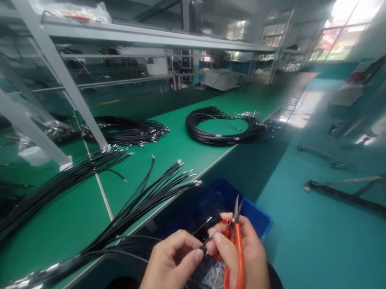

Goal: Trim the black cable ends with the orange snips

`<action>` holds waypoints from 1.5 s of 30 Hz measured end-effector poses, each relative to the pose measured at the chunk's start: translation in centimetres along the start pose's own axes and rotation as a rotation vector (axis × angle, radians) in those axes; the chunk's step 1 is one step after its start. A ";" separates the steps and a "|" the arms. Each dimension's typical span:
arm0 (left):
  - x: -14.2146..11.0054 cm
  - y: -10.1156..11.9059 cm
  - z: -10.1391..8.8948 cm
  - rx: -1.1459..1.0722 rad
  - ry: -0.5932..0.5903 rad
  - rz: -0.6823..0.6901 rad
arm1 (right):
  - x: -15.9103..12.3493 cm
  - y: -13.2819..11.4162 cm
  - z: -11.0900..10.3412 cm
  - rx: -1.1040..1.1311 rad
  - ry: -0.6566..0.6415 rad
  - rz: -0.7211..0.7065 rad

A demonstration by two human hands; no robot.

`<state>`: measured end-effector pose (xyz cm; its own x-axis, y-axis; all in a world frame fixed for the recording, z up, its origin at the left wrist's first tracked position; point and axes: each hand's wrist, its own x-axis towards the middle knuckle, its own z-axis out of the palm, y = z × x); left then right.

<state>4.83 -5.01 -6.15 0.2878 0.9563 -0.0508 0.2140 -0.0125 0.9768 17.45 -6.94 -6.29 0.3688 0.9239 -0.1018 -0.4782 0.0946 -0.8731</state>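
Note:
My left hand point(174, 263) pinches a thin black cable point(205, 242) close to its end, between thumb and fingertips. Touching the same cable end are the thumb and fingertips of my right hand point(248, 260), at a small pale tip. Scissors with orange-red handles point(239, 274) rest in that right hand too, their short blades pointing up and slightly apart. Below both hands stands a blue plastic bin point(258, 213) holding clear and whitish scraps and dark pieces. To the left, a bundle of black cables point(147, 201) with silvery tips lies along the bench edge.
A green bench point(170, 148) runs away to the back. On it lie a large coil of black cables point(212, 138) and another bundle point(132, 130). White shelf posts point(67, 80) rise at the left. A wheeled stand point(357, 192) is on the floor at the right.

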 end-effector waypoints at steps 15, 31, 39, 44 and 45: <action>0.7 -1.7 -0.8 -0.349 -0.099 -0.179 | -0.3 1.2 0.6 0.182 -0.024 0.121; 0.0 -1.2 -0.7 -0.214 -0.115 -0.054 | -0.3 0.8 1.2 0.232 -0.029 0.219; -0.4 1.2 0.3 0.014 0.190 0.102 | -1.1 0.6 2.4 0.179 -0.052 0.225; 0.2 1.2 -0.7 -0.365 -0.013 -0.001 | -1.0 1.0 1.9 0.326 -0.130 0.243; 0.3 1.1 -0.9 -0.427 -0.039 -0.018 | -1.0 1.1 1.8 0.354 -0.152 0.250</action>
<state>4.32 -4.51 -4.95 0.3244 0.9435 -0.0682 -0.1840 0.1337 0.9738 15.13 -7.12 -6.26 0.0992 0.9758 -0.1948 -0.7906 -0.0416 -0.6109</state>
